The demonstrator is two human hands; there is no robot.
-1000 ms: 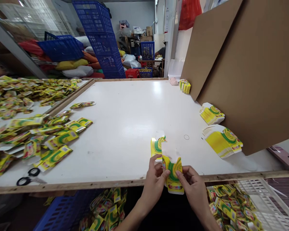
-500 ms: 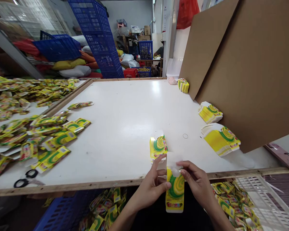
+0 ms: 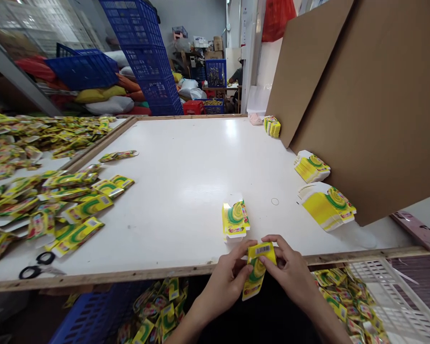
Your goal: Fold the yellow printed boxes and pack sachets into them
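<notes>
A small yellow and green box (image 3: 257, 273) is held between both hands over the table's front edge, its barcode end up. My left hand (image 3: 227, 277) grips its left side, thumb on the front. On the right side my right hand (image 3: 284, 267) pinches it near the top, thumb just below the barcode. Just beyond my hands, a short stack of flat yellow cartons (image 3: 235, 217) lies on the white table (image 3: 186, 191). Two larger stacks of flat cartons (image 3: 326, 205) (image 3: 311, 166) rest at the right.
Filled boxes (image 3: 82, 208) pile up at the left, near black-handled scissors (image 3: 39, 268). Brown cardboard (image 3: 372, 110) leans at the right. Crates with more boxes stand below the front edge, a blue one (image 3: 89, 310) and a white one (image 3: 397, 296). Blue crates (image 3: 146, 62) are stacked behind; a person sits far back.
The box's white top flap no longer shows; a yellow barcode end is now at its top. The box is tilted, and my right thumb has moved onto its front.
</notes>
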